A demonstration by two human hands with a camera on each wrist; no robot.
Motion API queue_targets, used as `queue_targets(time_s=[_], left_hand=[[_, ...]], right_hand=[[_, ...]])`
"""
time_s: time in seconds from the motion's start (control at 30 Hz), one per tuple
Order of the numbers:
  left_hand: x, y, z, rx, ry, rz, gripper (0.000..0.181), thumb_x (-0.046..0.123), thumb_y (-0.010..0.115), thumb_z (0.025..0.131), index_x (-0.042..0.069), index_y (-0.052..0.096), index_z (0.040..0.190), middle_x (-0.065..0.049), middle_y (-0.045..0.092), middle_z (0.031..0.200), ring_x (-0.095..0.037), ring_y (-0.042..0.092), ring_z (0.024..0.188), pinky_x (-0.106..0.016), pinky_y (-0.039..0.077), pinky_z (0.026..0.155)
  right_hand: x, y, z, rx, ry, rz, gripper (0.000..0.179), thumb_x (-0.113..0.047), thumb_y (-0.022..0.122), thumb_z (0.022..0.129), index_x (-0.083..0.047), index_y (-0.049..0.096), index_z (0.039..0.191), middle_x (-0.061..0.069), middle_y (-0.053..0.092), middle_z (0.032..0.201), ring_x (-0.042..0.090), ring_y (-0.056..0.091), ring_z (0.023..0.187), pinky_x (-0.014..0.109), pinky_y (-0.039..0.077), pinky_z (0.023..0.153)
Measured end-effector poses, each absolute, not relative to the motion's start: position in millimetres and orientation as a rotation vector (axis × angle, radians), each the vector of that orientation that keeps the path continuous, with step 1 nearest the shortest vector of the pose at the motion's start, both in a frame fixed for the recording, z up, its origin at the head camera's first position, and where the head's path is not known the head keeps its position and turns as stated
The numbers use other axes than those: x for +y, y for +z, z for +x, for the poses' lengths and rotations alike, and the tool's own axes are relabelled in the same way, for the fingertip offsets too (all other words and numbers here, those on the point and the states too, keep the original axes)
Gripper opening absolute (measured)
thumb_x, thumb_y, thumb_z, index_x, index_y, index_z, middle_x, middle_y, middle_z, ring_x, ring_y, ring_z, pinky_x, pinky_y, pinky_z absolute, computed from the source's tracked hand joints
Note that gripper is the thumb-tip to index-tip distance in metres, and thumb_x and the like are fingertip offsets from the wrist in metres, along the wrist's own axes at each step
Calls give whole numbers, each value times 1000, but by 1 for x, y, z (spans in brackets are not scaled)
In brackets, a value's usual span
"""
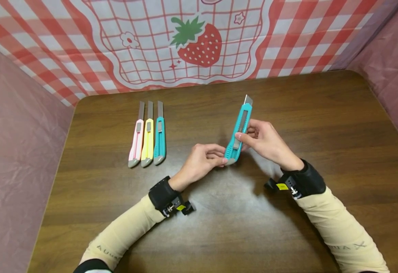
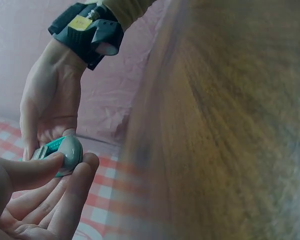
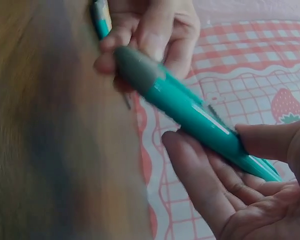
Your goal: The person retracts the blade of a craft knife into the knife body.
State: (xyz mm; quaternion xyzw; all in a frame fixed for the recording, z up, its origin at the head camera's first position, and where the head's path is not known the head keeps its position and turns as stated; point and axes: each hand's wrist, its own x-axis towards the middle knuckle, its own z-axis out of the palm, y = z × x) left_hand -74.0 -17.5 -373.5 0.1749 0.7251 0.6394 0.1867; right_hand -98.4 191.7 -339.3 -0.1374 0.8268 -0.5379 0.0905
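Cutter [image 1: 241, 124], teal: held above wood table [image 1: 322, 125], short blade [image 1: 248, 100] out. Right hand [image 1: 266, 142]: pinches its body, thumb at slider [image 1: 236, 144], contact hard to confirm. Left hand [image 1: 200, 162]: pinches its grey end [image 1: 231, 161]. Step, apparently: adjusting the blade. Next move likely needs steady thumb pressure. Left of cutter: pink knife [image 1: 137, 139], yellow knife [image 1: 148, 142], second teal knife [image 1: 160, 141]. Beyond cutter: checked cloth [image 1: 158, 60]. Far either side: pink drapes [image 1: 18, 144].

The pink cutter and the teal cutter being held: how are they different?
The pink cutter lies on the table, while the left hand and right hand hold the teal cutter. The pink cutter shows a long blade; the teal cutter shows a short blade. Both have a grey end.
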Motion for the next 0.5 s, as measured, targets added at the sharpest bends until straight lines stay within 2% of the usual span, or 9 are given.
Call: queue_targets(time_s=[0.2, 0.5], left_hand=[[-21, -352, -71, 2063, 1787, 525, 22, -8, 63, 83, -14, 58, 104, -28, 66, 91, -32, 65, 78, -51, 58, 71], [-21, -351, -70, 2038, 1803, 535, 22, -8, 61, 84, -14, 57, 105, -29, 64, 93, -35, 64, 80, -53, 57, 73]], right_hand=[[190, -346, -101, 2462, -1659, -411, 22, -13, 62, 90, 5, 57, 103, 19, 65, 88, 20, 65, 68, 42, 60, 58], [189, -346, -101, 2432, -1680, -396, 24, -12, 60, 91, 6, 55, 106, 21, 64, 90, 22, 65, 69, 34, 61, 58]])
